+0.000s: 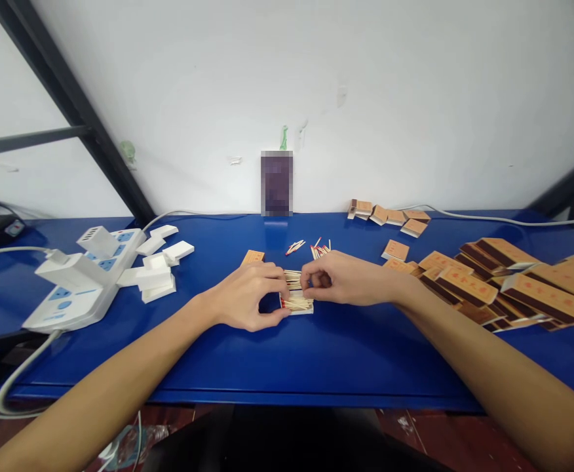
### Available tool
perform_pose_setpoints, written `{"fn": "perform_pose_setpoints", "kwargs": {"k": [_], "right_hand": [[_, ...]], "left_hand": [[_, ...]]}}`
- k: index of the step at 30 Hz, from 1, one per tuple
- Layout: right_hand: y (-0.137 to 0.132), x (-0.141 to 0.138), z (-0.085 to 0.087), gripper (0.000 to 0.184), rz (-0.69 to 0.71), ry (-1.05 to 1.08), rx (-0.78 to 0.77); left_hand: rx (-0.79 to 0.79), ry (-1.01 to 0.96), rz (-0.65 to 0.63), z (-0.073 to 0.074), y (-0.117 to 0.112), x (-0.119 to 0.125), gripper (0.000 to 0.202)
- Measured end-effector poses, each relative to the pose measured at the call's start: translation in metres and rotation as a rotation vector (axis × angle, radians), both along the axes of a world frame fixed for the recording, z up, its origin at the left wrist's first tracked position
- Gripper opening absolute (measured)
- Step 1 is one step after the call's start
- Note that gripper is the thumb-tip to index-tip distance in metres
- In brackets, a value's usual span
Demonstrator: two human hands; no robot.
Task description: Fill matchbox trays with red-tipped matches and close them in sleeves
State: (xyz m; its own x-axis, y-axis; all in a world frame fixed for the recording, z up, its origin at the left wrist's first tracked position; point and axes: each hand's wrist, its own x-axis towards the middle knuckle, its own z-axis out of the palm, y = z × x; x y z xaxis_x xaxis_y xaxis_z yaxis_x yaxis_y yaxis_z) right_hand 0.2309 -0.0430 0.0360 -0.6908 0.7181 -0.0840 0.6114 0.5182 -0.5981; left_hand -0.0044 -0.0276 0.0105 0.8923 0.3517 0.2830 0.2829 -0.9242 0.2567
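A small white matchbox tray (303, 311) filled with red-tipped matches (297, 304) lies on the blue table before me. More matches (293, 278) lie just behind it, between my hands. My left hand (248, 295) grips the tray's left side, thumb at the near corner and fingers at the far side. My right hand (339, 278) is at the right of these matches with its fingers curled inward; whatever its fingertips hold is hidden. Beyond the hands lie two loose bunches of matches, one small bunch (295, 247) and another (320, 250) partly behind my right hand.
An orange matchbox sleeve (253, 257) lies behind my left hand. White trays (156, 272) are heaped at left beside a power strip (85, 278). Many matchbox sleeves (468, 285) pile up at right, with several matchboxes (386, 215) along the wall. A blurred dark panel (276, 183) stands at the back.
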Motion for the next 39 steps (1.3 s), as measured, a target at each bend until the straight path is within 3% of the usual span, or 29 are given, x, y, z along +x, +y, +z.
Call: {"fn": "perform_pose_setpoints", "kwargs": {"k": [8,18,25,32,39], "right_hand": [[-0.0013,0.0022,0.0034,0.015,0.054,0.037,-0.069],[-0.0023,-0.0023,0.0026,0.016,0.022,0.021,-0.093],[-0.0041,-0.0016,0.0046,0.010,0.052,0.024,-0.132],[-0.0027,-0.0020,0.0019,0.015,0.061,0.048,-0.187],[-0.0042,-0.0027,0.0030,0.024,0.068,0.042,-0.188]], "left_hand": [[-0.091,-0.030,0.041,-0.0040,0.0007,0.0017,0.014],[-0.258,-0.055,0.115,-0.0041,-0.0002,0.0049,0.013],[-0.225,-0.048,0.129,-0.0035,-0.0043,0.0079,0.006],[-0.196,-0.022,0.129,-0.0028,-0.0054,0.0084,0.004],[-0.218,-0.013,0.141,-0.0027,-0.0048,0.0091,0.021]]}}
